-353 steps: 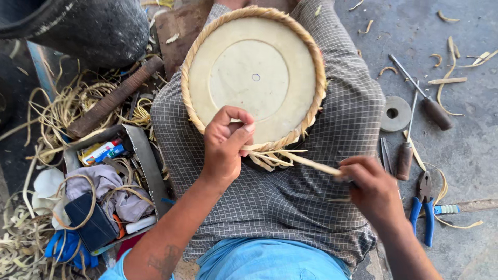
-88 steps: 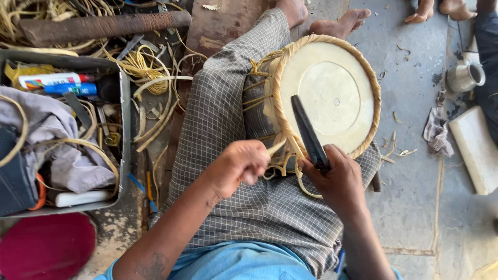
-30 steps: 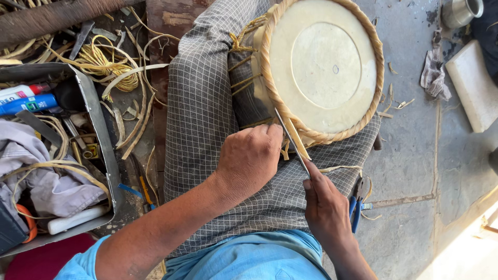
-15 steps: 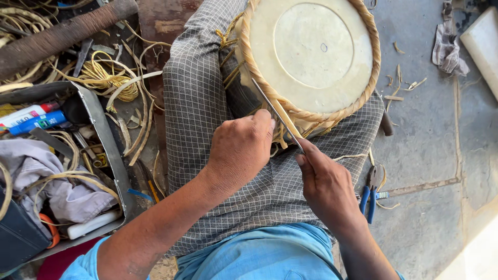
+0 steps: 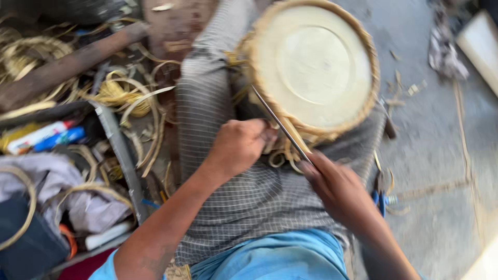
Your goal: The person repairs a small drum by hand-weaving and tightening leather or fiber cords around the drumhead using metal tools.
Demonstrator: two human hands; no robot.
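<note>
- Nearest to you, your blue shirt fills the lower edge, and the checked cloth over your lap runs under both hands.
- Your left hand is clenched just beside the near rim of the round basket; its fingertips are tucked in among the loose cane strips there, and the blur hides exactly which strip they pinch.
- Your right hand is closed around the handle end of a long thin blade; the blade runs up and leftward from your fingers, crossing the strips and touching the basket's woven rim.
- The basket lies on your lap just beyond both sets of fingers, flat pale face up, its woven border nearest your left knuckles.
- Just right of your right wrist, blue-handled pliers lie on the concrete floor, partly hidden by the forearm.
- Left of your left forearm sits a metal tray crowded with rags, a blue tube and coiled cane.
- Farthest, beyond the tray, a rusty bar lies slantwise; a crumpled rag lies far right of the basket.
</note>
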